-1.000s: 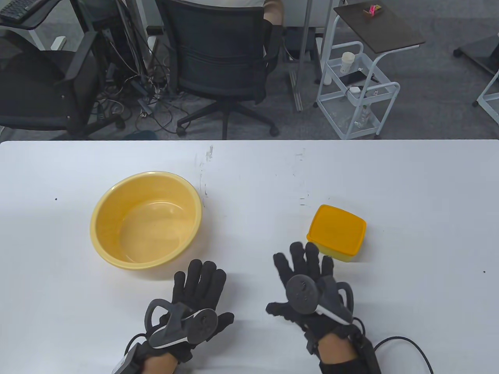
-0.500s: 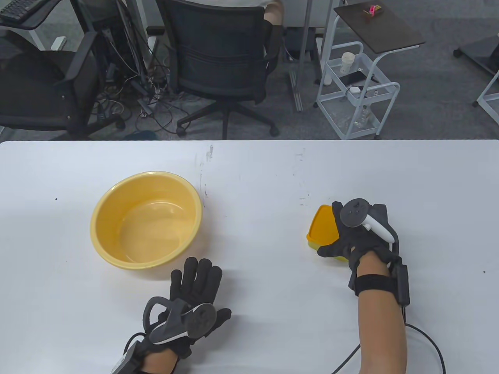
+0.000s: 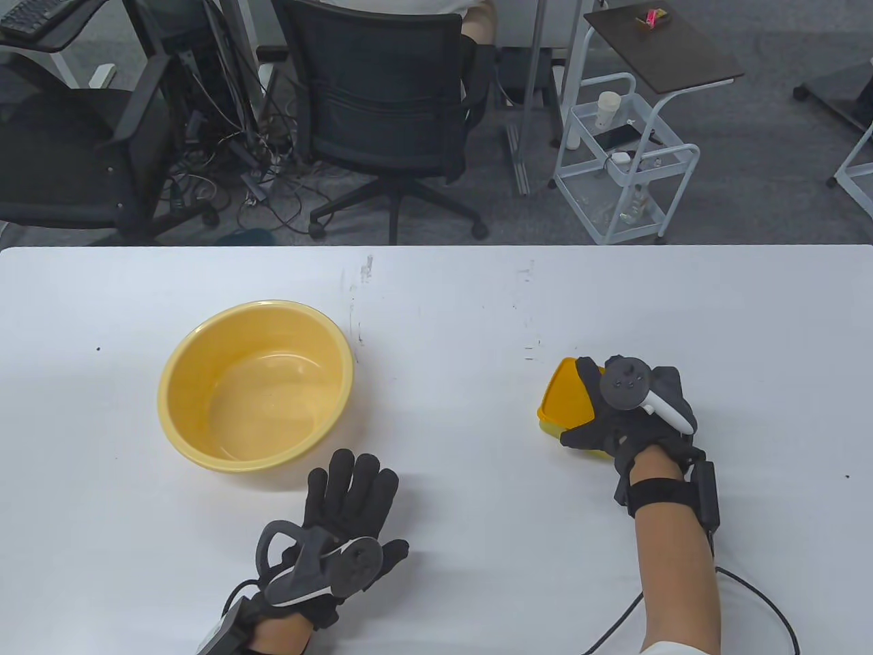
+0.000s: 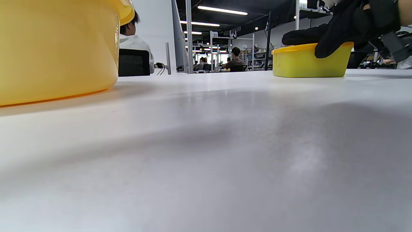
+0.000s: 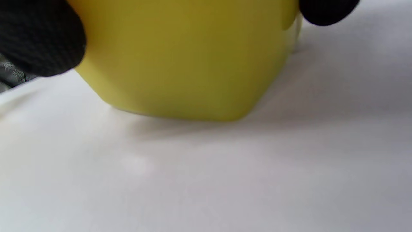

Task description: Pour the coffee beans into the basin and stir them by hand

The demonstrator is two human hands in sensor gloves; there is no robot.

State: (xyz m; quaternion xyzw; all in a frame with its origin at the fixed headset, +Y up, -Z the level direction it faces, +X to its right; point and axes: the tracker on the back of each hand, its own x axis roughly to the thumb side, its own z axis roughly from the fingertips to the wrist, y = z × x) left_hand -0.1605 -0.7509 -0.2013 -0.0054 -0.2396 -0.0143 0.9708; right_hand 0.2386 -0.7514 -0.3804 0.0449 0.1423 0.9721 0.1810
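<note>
A gloved right hand (image 3: 631, 416) closes over a lidded yellow container (image 3: 565, 399) standing on the right of a white table (image 3: 443, 307), thumb on its near side and fingers draped over the orange lid (image 4: 297, 48); its contents are hidden. To the left and well apart, a round yellow basin (image 3: 256, 385) sits upright with nothing in it, while the left hand (image 3: 341, 518) lies flat just beside the basin's near rim, fingers straight and holding nothing

White table (image 3: 450, 307), office chair (image 3: 382, 102), wire cart (image 3: 624, 164).
</note>
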